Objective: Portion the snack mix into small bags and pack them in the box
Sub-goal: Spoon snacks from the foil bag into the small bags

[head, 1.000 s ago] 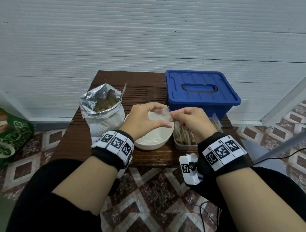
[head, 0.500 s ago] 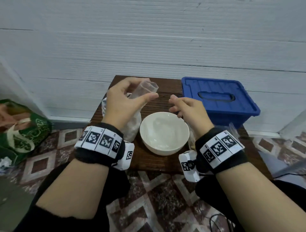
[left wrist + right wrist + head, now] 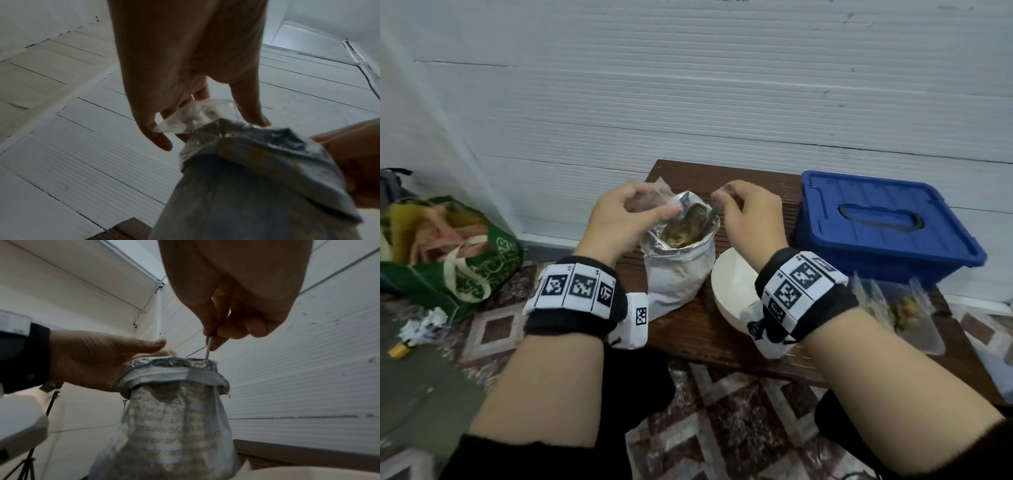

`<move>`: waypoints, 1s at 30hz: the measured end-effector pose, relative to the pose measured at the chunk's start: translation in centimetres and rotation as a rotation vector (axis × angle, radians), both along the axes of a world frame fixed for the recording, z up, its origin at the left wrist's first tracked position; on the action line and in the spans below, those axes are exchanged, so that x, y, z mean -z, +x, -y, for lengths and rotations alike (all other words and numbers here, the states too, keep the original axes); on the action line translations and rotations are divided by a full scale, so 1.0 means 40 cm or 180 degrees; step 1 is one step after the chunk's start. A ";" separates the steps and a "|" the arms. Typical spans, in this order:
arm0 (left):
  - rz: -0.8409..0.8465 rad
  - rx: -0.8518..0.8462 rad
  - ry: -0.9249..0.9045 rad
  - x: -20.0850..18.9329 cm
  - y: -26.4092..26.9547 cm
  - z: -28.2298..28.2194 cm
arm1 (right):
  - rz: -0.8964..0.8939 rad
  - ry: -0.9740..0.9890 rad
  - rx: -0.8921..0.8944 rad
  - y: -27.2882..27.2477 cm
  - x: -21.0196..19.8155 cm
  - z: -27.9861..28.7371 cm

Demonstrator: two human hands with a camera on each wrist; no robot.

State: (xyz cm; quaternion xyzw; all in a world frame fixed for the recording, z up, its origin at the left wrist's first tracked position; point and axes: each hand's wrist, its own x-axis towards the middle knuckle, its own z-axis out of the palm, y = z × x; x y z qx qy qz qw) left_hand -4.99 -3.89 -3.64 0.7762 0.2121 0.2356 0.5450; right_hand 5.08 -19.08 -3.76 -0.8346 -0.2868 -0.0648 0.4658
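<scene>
Foil snack bag [image 3: 678,260], top rolled down, stood open on the wooden counter [image 3: 709,329] with brownish mix showing inside. Left hand [image 3: 619,219] pinched a small clear bag [image 3: 193,116] at the foil rim, thumb against fingers. Right hand [image 3: 748,219] pinched a thin spoon handle [image 3: 208,348] that ran down into the snack bag. White bowl [image 3: 732,284] sat just right of the bag, partly behind the right wrist. Blue box [image 3: 883,226], lid on, stood at the counter's far right. Clear tray [image 3: 914,318] holding filled bags lay near the box. Green tote [image 3: 465,270] rested on the tiled floor, left.
</scene>
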 end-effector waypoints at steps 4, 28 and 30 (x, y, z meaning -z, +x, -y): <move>-0.0088 0.0079 -0.0084 -0.004 -0.003 -0.001 | 0.0535 -0.0237 -0.0469 -0.012 0.001 -0.004; -0.0559 0.0229 0.0855 -0.031 -0.035 -0.033 | -0.0957 0.0805 0.0811 0.089 -0.059 0.028; -0.0623 0.0239 0.0879 -0.031 -0.033 -0.035 | -0.0909 0.0825 0.0819 0.100 -0.078 0.033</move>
